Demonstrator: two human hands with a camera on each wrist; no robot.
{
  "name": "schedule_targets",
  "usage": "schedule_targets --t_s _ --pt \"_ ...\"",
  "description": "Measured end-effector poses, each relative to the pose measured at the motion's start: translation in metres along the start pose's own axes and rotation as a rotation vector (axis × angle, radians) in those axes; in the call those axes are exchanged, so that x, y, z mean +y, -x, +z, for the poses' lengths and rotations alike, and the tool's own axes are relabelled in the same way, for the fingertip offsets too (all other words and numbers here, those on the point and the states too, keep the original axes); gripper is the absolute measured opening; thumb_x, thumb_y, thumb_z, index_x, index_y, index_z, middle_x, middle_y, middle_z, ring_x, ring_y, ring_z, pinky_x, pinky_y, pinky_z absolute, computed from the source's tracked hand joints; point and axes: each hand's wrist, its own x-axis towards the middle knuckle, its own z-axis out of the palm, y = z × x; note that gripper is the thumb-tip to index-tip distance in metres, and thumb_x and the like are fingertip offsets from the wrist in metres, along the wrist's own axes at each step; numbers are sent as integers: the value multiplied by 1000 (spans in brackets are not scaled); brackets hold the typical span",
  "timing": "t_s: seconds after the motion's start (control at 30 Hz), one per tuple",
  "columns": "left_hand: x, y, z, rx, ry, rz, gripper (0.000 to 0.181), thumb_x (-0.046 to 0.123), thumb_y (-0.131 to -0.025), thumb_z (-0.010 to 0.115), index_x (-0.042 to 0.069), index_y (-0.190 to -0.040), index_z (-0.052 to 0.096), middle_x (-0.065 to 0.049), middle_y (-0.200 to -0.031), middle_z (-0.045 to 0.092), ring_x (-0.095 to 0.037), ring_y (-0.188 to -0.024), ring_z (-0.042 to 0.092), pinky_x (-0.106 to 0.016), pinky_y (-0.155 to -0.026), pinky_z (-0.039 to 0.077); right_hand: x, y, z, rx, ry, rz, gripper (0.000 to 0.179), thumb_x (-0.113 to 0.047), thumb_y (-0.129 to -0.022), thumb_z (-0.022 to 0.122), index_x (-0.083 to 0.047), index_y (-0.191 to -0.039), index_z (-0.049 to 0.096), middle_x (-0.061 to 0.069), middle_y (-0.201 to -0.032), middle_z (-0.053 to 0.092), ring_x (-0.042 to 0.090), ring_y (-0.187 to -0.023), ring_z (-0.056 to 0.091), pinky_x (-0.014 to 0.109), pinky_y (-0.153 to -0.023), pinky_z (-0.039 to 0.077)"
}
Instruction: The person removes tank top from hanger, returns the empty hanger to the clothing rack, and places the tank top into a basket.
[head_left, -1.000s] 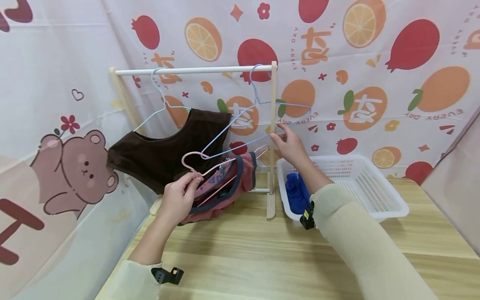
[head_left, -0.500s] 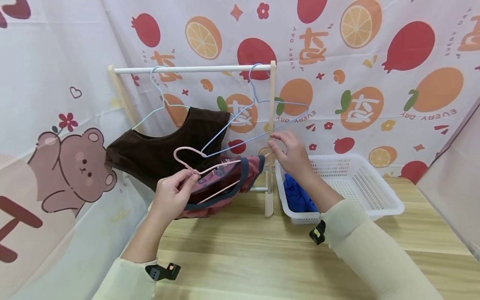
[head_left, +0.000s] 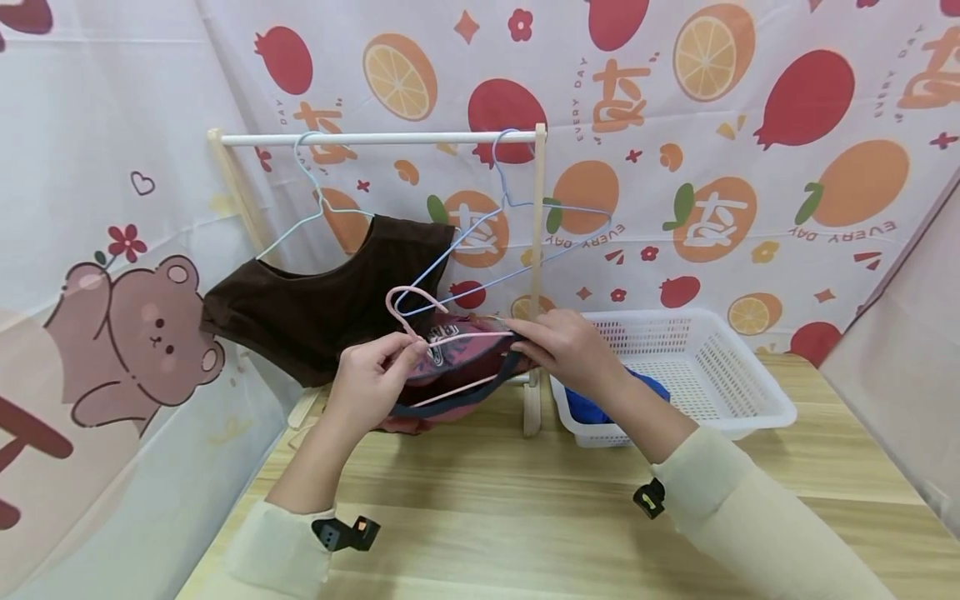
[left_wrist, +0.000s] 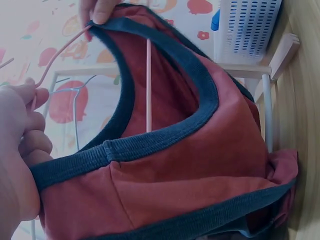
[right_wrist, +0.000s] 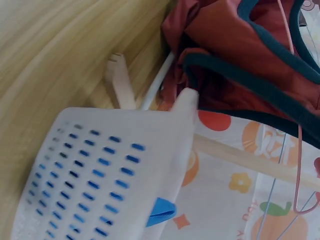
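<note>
My left hand [head_left: 372,379] pinches a pink clothes hanger [left_wrist: 148,85] just below its hook, in the head view. A red sleeveless top [left_wrist: 220,150] with dark teal trim is on the hanger, its neck opening facing me. At the top's right shoulder, my right hand [head_left: 570,350] pinches the trimmed strap by the hanger's end. Behind them, a dark brown sleeveless garment [head_left: 330,304] hangs on a pale green hanger [head_left: 288,233]. A bare blue hanger [head_left: 480,223] hangs at the rail's right end, close behind the pink hook.
The clothes rack [head_left: 390,140] has a white rail and wooden posts and stands on the wooden table [head_left: 480,517]. To its right, a white plastic basket [head_left: 750,421] holds blue cloth [head_left: 588,408]. A fruit-printed curtain hangs behind.
My right hand has come down and left from beside the rack's post to the red top's right shoulder. The pink hanger's hook has shifted right, in front of the blue hanger's corner.
</note>
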Motion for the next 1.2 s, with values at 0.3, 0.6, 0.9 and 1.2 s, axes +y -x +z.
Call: schedule_targets --t_s 0.3,0.6,0.9,1.2 --pt "1 4 2 -20 -118 76 7 15 -89 73 8 -90 75 -3 -84 73 -11 -72 64 -26 -67 52 7 22 0 -31 35 0 26 -19 -87 74 -13 -112 72 1 -84 71 16 -77 64 35 -74 54" --pt "6 4 2 -49 -140 91 5 13 -88 73 9 -90 74 -3 -87 73 -17 -82 69 -37 -75 54 16 34 -7 -70 52 11 29 -20 -85 77 -12 -112 74 2 -94 74 19 -87 69 38 -81 57" --pt "7 6 -2 -31 -159 83 4 12 -88 72 8 -89 73 -2 -86 70 -17 -86 62 -37 -73 43 26 42 -15 -89 70 26 24 -17 -82 79 -13 -106 74 2 -96 74 20 -86 69 37 -80 57" --pt "6 6 -3 28 -107 109 4 6 -85 75 9 -85 71 0 -87 67 -12 -81 61 -19 -74 45 31 49 -23 -40 -4 160 26 -13 -83 77 -13 -109 75 3 -96 75 22 -90 71 40 -82 57"
